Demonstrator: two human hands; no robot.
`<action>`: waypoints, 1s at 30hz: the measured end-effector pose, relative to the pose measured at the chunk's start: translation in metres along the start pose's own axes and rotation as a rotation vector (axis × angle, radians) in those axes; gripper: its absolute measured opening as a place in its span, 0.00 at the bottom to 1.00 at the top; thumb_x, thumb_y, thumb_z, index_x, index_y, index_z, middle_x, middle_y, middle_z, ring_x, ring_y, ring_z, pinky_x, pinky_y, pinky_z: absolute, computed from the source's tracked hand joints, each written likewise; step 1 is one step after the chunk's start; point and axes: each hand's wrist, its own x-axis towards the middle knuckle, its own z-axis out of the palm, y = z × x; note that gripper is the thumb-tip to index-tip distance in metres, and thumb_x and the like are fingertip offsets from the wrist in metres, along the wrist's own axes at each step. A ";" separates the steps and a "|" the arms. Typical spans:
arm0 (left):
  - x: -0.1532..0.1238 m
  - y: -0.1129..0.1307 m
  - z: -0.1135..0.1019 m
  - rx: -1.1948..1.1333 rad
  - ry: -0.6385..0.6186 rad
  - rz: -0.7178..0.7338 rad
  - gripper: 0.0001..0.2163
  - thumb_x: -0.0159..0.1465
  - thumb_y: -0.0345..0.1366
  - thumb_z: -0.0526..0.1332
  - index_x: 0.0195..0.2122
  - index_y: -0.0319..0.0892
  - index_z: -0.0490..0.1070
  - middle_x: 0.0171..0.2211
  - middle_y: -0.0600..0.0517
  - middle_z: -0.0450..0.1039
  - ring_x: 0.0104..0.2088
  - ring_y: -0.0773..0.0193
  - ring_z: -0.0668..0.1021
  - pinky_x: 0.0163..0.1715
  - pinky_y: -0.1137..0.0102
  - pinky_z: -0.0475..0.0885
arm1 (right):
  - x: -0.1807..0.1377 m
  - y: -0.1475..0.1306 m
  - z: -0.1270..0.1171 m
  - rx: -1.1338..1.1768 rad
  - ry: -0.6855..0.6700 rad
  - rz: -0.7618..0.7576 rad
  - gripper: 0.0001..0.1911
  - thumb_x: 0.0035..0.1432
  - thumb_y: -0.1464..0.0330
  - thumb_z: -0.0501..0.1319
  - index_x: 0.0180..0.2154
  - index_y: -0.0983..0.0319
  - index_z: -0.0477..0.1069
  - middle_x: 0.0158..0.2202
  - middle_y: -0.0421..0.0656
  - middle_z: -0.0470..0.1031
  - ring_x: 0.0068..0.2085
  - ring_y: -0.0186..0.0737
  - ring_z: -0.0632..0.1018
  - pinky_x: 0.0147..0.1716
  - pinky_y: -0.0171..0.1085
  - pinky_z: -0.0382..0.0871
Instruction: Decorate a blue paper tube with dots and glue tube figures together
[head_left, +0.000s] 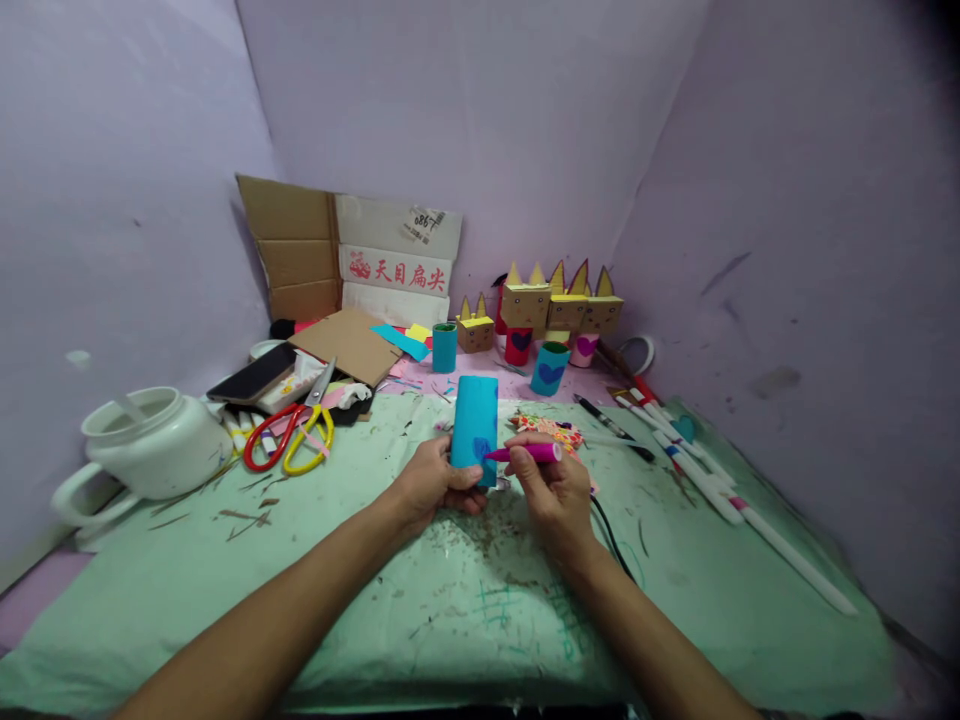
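My left hand (435,485) grips the lower end of a teal paper-covered tube (475,425), held upright over the green mat (375,600). A blue heart shape sits on the tube's lower front. My right hand (551,485) is closed around a pink marker (529,453), held sideways with its tip touching the tube next to the heart.
Red and yellow scissors (289,438) and a white jug (146,445) lie at the left, with a phone (251,375) and cardboard behind. Several markers (697,470) lie at the right. Small cardboard figures (559,310) and decorated tubes (550,368) stand at the back.
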 end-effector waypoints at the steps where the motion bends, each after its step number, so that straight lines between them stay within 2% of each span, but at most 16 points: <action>1: 0.000 0.000 0.000 -0.004 -0.001 0.003 0.24 0.40 0.35 0.72 0.38 0.36 0.67 0.22 0.51 0.75 0.18 0.64 0.76 0.17 0.72 0.72 | 0.000 0.000 0.000 -0.004 -0.017 -0.005 0.07 0.62 0.65 0.60 0.34 0.60 0.74 0.29 0.41 0.77 0.29 0.39 0.78 0.28 0.37 0.71; 13: 0.003 -0.001 -0.001 -0.009 0.006 0.000 0.25 0.39 0.36 0.72 0.38 0.36 0.67 0.22 0.52 0.75 0.18 0.65 0.76 0.16 0.73 0.73 | 0.000 0.000 0.000 -0.046 -0.031 -0.017 0.07 0.62 0.65 0.59 0.34 0.60 0.73 0.28 0.42 0.77 0.28 0.39 0.78 0.28 0.37 0.71; 22: 0.002 -0.002 -0.003 -0.005 -0.012 0.004 0.25 0.41 0.36 0.72 0.39 0.36 0.67 0.22 0.52 0.74 0.18 0.65 0.76 0.17 0.73 0.72 | 0.001 0.001 0.000 -0.037 0.037 0.019 0.08 0.62 0.64 0.59 0.34 0.60 0.73 0.30 0.42 0.76 0.28 0.39 0.77 0.28 0.37 0.70; 28: 0.001 -0.003 -0.003 0.024 -0.012 0.041 0.23 0.42 0.36 0.73 0.37 0.36 0.68 0.23 0.51 0.73 0.19 0.64 0.76 0.18 0.72 0.72 | 0.001 -0.003 0.000 -0.043 0.001 -0.009 0.08 0.61 0.64 0.60 0.34 0.60 0.74 0.27 0.41 0.77 0.27 0.39 0.77 0.28 0.38 0.71; 30: 0.001 -0.003 -0.003 0.030 -0.016 0.044 0.24 0.42 0.37 0.73 0.38 0.36 0.67 0.23 0.51 0.73 0.19 0.64 0.76 0.18 0.71 0.72 | 0.002 -0.003 0.000 -0.039 0.043 -0.009 0.08 0.61 0.64 0.60 0.33 0.60 0.74 0.27 0.41 0.77 0.27 0.39 0.77 0.29 0.39 0.72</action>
